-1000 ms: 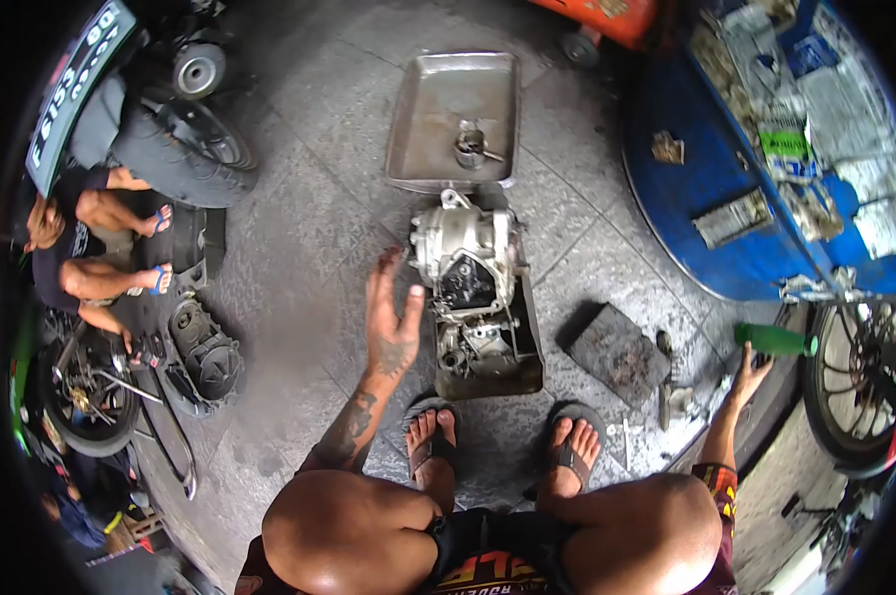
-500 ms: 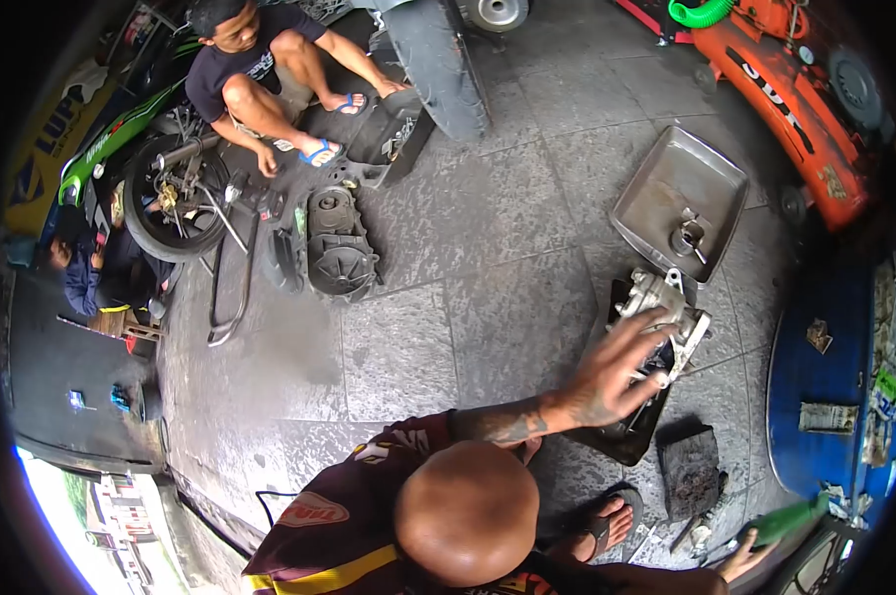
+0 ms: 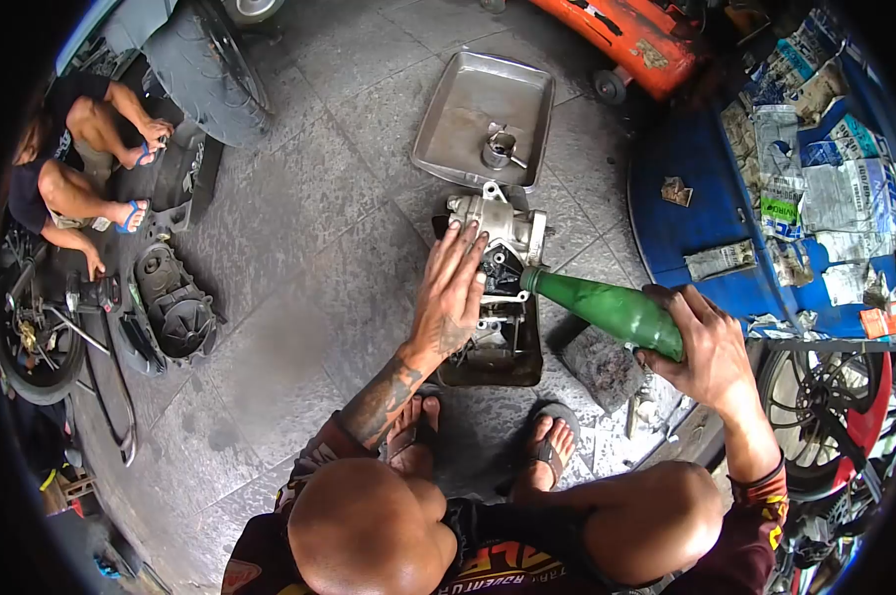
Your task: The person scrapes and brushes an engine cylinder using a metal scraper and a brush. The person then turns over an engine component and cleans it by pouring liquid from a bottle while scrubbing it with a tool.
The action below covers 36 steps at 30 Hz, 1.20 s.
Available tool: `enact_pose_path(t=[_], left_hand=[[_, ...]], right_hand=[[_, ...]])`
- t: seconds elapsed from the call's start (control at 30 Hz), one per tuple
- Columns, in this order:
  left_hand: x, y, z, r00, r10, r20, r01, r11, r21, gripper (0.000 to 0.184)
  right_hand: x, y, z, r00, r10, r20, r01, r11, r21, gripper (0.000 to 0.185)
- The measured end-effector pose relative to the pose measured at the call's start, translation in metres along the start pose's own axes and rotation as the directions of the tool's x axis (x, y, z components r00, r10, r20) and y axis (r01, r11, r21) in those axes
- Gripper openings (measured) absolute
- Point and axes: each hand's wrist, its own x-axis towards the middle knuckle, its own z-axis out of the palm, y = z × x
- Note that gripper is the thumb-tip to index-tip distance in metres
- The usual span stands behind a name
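Note:
My left hand (image 3: 448,297) lies with outstretched fingers on a grey metal engine casing (image 3: 496,220). The casing rests over a dark, oily tray (image 3: 498,375) in front of my feet. In my right hand (image 3: 704,349) is a green glass bottle (image 3: 607,309), gripped near its base and tilted nearly level. Its mouth points left, close to a dark opening in the casing; whether they touch I cannot tell, and no liquid is visible.
Beyond the casing sits a metal pan (image 3: 458,99) holding a small metal cup (image 3: 500,149). A dark block (image 3: 603,365) lies near my right foot. A blue drum (image 3: 681,233) stands at right. Another person squats at left beside an engine cover (image 3: 175,302).
The bottle has come from the lower right floor to the casing in my right hand. My left hand has settled onto the casing. The view has swung right.

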Motion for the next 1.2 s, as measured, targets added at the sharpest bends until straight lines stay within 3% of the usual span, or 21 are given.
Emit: enact_pose_path(t=[0.07,0.23,0.37,0.43,0.5,0.53,0.57,0.63,0.7,0.9,1.0,1.03,1.13,1.2], left_hand=[[-0.006,-0.003,0.001,1.000,0.008,0.001,-0.008,0.999,0.049,0.047],[-0.017,-0.005,0.006,0.999,0.030,0.016,-0.032,0.990,0.139,0.049],[-0.023,-0.007,0.010,0.998,0.053,0.029,-0.058,0.976,0.211,0.050],[-0.027,-0.007,0.012,0.997,0.063,0.040,-0.071,0.966,0.247,0.050],[-0.034,-0.006,0.012,0.996,0.075,0.052,-0.086,0.955,0.283,0.051],[-0.038,-0.003,0.012,0.995,0.081,0.059,-0.095,0.951,0.295,0.051],[-0.044,-0.002,0.011,0.994,0.086,0.065,-0.102,0.947,0.304,0.051],[-0.059,0.004,0.008,0.992,0.088,0.088,-0.111,0.945,0.308,0.052],[-0.065,0.009,0.005,0.991,0.095,0.093,-0.118,0.950,0.288,0.053],[-0.068,-0.002,0.007,0.988,0.123,0.098,-0.143,0.962,0.234,0.051],[-0.058,-0.012,0.004,0.973,0.193,-0.123,-0.203,0.977,-0.071,0.047],[-0.048,-0.007,-0.003,0.976,0.191,-0.105,-0.200,0.976,-0.083,0.047],[-0.015,0.030,-0.039,0.991,-0.026,0.128,0.086,0.867,-0.490,0.062],[0.012,0.044,-0.046,0.926,-0.116,0.360,0.343,0.660,-0.669,0.077]], right_hand=[[0.012,-0.015,-0.012,0.994,-0.105,-0.003,0.105,0.991,-0.083,0.056],[0.031,-0.040,-0.031,0.985,-0.169,-0.029,0.163,0.976,-0.145,0.057],[0.059,-0.047,-0.006,0.912,-0.260,-0.318,0.322,0.934,0.157,0.070],[0.074,-0.049,0.033,0.878,-0.054,-0.475,0.322,0.801,0.504,0.079],[0.087,-0.060,0.063,0.918,0.176,-0.355,0.250,0.438,0.864,0.087],[0.089,-0.059,0.078,0.936,0.207,-0.284,0.160,0.468,0.869,0.090],[0.093,-0.057,0.087,0.938,0.139,-0.317,0.182,0.581,0.794,0.081],[0.082,-0.070,0.063,0.968,0.231,-0.095,-0.054,0.564,0.824,0.069],[0.073,-0.063,0.064,0.915,0.163,-0.369,0.166,0.682,0.712,0.052],[0.069,-0.071,0.051,0.861,0.276,-0.426,0.273,0.455,0.847,0.050],[0.074,-0.068,0.048,0.858,0.251,-0.448,0.281,0.501,0.819,0.051],[0.075,-0.068,0.045,0.866,0.219,-0.449,0.272,0.548,0.791,0.051],[0.083,-0.075,0.033,0.887,0.125,-0.445,0.252,0.676,0.692,0.061],[0.096,-0.084,0.032,0.899,0.036,-0.436,0.260,0.758,0.598,0.068]])
